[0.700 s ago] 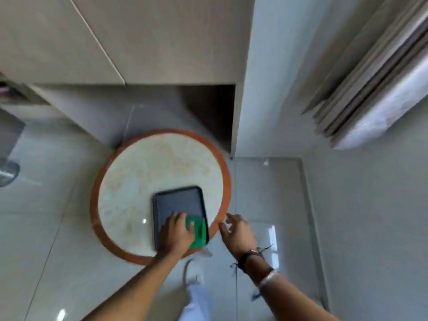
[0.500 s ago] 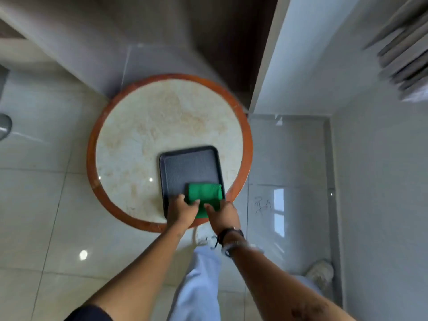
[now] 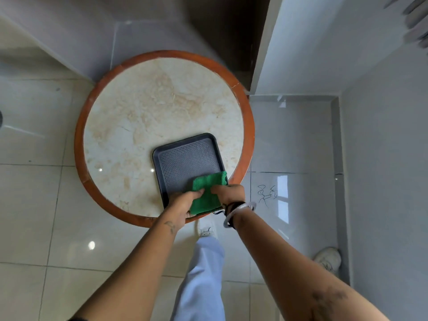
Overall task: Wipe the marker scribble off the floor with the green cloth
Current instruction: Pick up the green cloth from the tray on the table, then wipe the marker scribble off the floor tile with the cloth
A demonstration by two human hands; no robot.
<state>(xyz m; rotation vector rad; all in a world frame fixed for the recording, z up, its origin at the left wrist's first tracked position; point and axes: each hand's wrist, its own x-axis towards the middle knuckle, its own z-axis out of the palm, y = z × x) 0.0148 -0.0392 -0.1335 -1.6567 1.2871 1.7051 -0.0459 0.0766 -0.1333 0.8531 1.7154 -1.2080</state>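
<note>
cloth: on tray, near edge, between both hands
left hand: fingers pinching cloth's left edge
right hand: fingers closed on its right side, likely to lift
scribble: floor, right of right hand, unwiped

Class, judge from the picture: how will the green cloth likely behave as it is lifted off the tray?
The green cloth looks soft and bunched between both hands, so it will probably sag. It seems light. Its knitted texture should grip the fingers, unlike the tray.
</note>
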